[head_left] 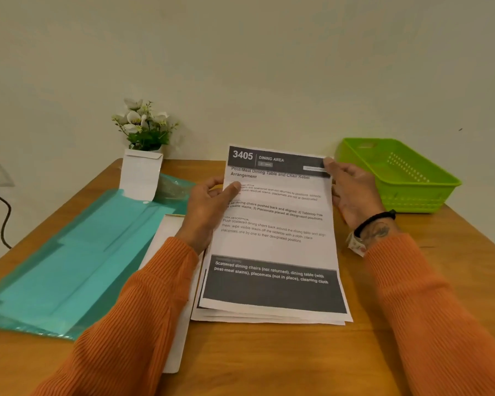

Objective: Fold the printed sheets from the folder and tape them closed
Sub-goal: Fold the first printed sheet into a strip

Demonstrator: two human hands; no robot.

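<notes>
A stack of printed sheets (275, 247) lies at table centre, its top page headed 3405 between dark bands. The left hand (209, 207) pinches its 9 o'clock edge, the right hand (352, 190) its 1 o'clock corner. The teal folder (77, 252) lies at 9 o'clock, a green basket (397, 172) at 2 o'clock.

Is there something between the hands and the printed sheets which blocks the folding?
Nothing visible. The left hand and right hand already grip the printed sheets at both side edges, above the table.
</notes>
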